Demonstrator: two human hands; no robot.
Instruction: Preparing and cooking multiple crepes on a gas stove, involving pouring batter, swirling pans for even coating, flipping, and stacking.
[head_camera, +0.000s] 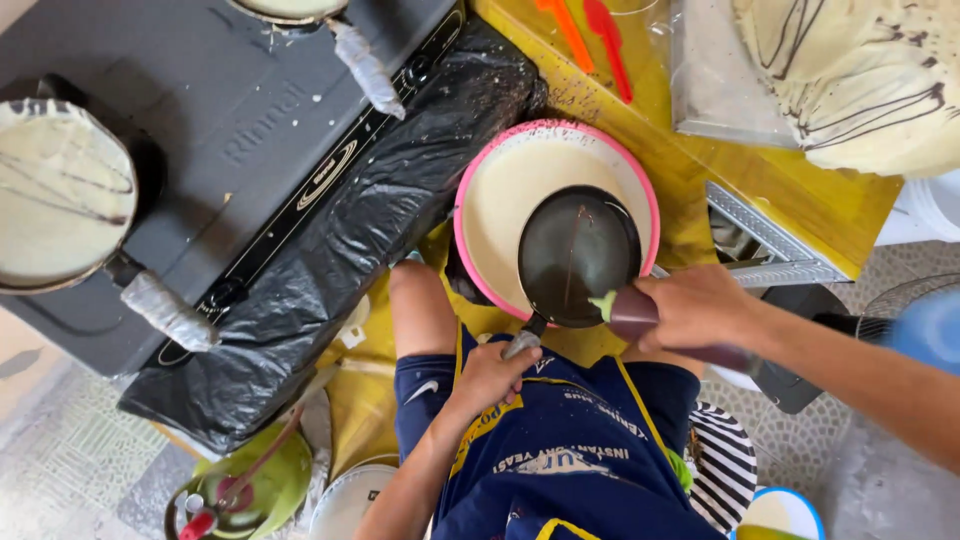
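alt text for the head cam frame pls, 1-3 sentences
Seen from above, the left hand grips the handle of a small black pan held over a pink-rimmed bowl of pale batter, while the right hand tips a dark squeeze bottle at the pan's rim. To the left, another batter-filled pan sits on a dark stove.

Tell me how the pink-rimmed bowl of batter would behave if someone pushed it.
The pink-rimmed bowl looks nearly full of pale batter, so it is probably heavy and would slosh. It sits on a yellow plastic-covered table, so it may slide rather than tip. The small black pan held over it could get bumped.
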